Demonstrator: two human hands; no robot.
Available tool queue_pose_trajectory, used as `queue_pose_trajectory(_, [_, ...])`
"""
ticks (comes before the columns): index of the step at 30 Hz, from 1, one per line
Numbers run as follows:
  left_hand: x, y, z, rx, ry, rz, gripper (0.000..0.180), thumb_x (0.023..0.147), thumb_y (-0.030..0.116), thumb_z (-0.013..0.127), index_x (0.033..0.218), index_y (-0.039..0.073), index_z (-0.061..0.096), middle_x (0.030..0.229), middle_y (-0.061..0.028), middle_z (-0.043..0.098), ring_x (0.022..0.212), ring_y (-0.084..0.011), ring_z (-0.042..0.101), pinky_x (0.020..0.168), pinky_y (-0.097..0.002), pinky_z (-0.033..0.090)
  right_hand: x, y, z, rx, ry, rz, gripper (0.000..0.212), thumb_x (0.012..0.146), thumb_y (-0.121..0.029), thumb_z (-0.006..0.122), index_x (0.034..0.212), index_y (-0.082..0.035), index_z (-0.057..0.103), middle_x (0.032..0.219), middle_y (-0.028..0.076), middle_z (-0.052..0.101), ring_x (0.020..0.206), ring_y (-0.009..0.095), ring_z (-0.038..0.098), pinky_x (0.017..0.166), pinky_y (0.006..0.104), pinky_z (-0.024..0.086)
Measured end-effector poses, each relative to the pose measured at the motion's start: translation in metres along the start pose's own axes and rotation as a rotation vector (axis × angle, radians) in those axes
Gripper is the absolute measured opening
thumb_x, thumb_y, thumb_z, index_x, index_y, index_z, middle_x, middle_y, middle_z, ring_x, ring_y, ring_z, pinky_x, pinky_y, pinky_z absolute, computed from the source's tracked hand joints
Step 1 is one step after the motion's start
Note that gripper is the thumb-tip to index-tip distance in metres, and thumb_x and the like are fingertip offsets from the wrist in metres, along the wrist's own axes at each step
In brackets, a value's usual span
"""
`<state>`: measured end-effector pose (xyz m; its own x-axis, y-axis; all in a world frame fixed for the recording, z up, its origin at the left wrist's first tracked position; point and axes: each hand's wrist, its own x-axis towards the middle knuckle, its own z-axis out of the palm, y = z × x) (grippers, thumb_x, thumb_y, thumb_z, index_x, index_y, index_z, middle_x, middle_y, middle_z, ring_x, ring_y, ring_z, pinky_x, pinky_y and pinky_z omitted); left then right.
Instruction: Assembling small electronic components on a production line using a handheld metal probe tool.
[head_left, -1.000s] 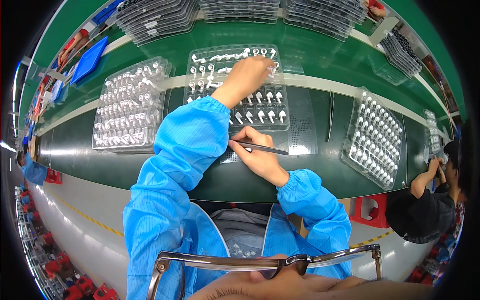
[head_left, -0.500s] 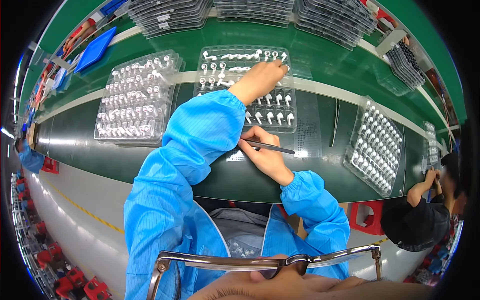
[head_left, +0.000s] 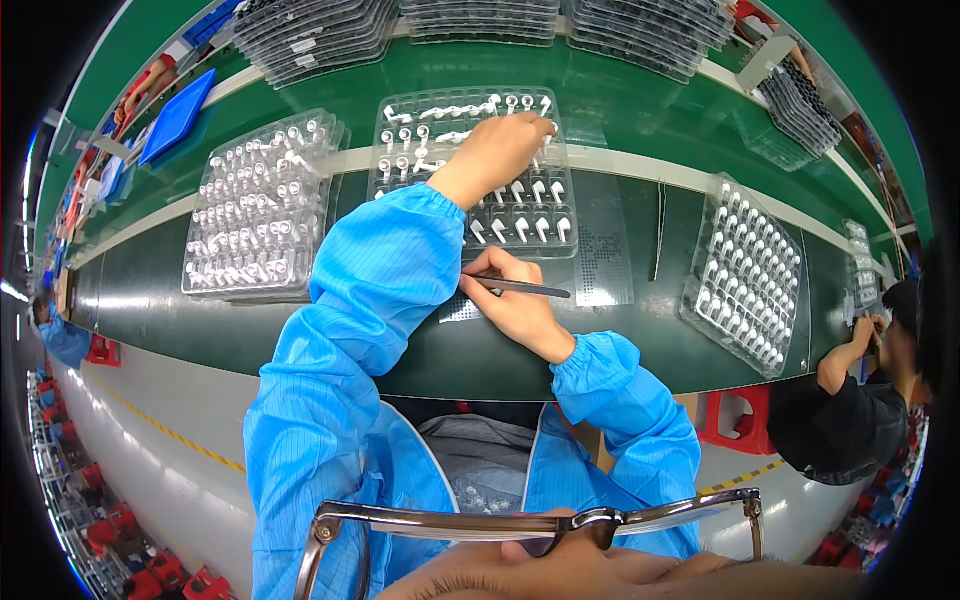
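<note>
My left hand [head_left: 500, 150] reaches across a clear plastic tray [head_left: 568, 225] of white earbud housings [head_left: 508, 228]. Its fingers are closed at the tray's right side, with a white earbud housing [head_left: 553, 129] at the fingertips. Close to the tray's near edge, my right hand [head_left: 515, 300] grips dark tweezers [head_left: 525, 288]. One end of the tweezers points right; the other is lost behind the fingers and my left sleeve. Some housings in the tray lie on their sides, others stand in their slots, and my left hand covers several.
Stacked trays of housings [head_left: 200, 250] stand at left, another filled tray [head_left: 715, 190] at right. A thin metal tool [head_left: 658, 235] and a dotted sheet [head_left: 605, 265] lie between. Tray stacks [head_left: 480, 25] line the far side. A co-worker [head_left: 845, 420] sits at far right.
The whole view has shifted slightly, so the bench things sit farther left. My left hand stays at the tray's right side, and my right hand still grips the tweezers.
</note>
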<state>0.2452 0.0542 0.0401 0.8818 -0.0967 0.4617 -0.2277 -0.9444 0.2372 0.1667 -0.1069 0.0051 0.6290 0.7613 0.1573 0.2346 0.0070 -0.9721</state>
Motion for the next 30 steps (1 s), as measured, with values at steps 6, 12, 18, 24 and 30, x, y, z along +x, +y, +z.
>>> queue_pose_trajectory(6, [-0.012, 0.012, -0.038, -0.427, 0.090, -0.191, 0.020, 0.083, 0.005, 0.059, 0.103, 0.001, 0.062, 0.092, -0.0133, 0.067, 0.088, -0.0246, 0.066, 0.077, -0.0328, 0.054, 0.000, 0.003, 0.000, 0.004, 0.012, 0.023, 0.015, 0.078, -0.010, 0.068, 0.080, 0.002, 0.060, 0.070, 0.014, 0.066, 0.063, 0.019, 0.065, 0.056, 0.0290, 0.049])
queue_pose_trajectory(12, [-0.073, 0.022, -0.067, -0.575, 0.206, -0.336, 0.020, 0.084, 0.004, 0.061, 0.103, 0.002, 0.065, 0.099, -0.0099, 0.065, 0.090, -0.0167, 0.065, 0.079, -0.0276, 0.053, 0.005, 0.004, -0.004, 0.048, 0.015, 0.140, 0.017, 0.080, -0.013, 0.069, 0.081, 0.001, 0.060, 0.072, 0.010, 0.066, 0.066, 0.012, 0.062, 0.059, 0.0254, 0.047])
queue_pose_trajectory(18, [-0.116, 0.019, -0.067, -0.762, 0.311, -0.635, 0.022, 0.086, 0.003, 0.060, 0.108, -0.001, 0.063, 0.101, -0.0064, 0.063, 0.088, -0.0108, 0.061, 0.078, -0.0225, 0.049, 0.008, 0.006, -0.007, 0.121, -0.019, 0.228, 0.016, 0.080, -0.013, 0.069, 0.082, 0.001, 0.060, 0.075, 0.008, 0.067, 0.069, 0.011, 0.062, 0.061, 0.0235, 0.047])
queue_pose_trajectory(24, [-0.137, 0.020, -0.055, -0.855, 0.316, -0.657, 0.017, 0.081, 0.002, 0.065, 0.098, -0.002, 0.064, 0.096, -0.0075, 0.064, 0.081, -0.0100, 0.061, 0.071, -0.0217, 0.050, 0.005, 0.010, -0.006, 0.172, -0.018, 0.293, 0.015, 0.081, -0.011, 0.068, 0.082, 0.001, 0.060, 0.076, 0.008, 0.067, 0.070, 0.011, 0.062, 0.063, 0.0227, 0.048])
queue_pose_trajectory(30, [-0.142, 0.025, -0.065, -1.022, 0.232, -0.714, 0.012, 0.080, 0.004, 0.067, 0.089, -0.002, 0.065, 0.085, -0.0063, 0.067, 0.069, -0.0087, 0.062, 0.061, -0.0202, 0.050, 0.006, -0.006, -0.011, 0.255, -0.028, 0.355, 0.012, 0.085, -0.009, 0.064, 0.083, 0.002, 0.058, 0.077, 0.011, 0.066, 0.068, 0.012, 0.065, 0.062, 0.0227, 0.052])
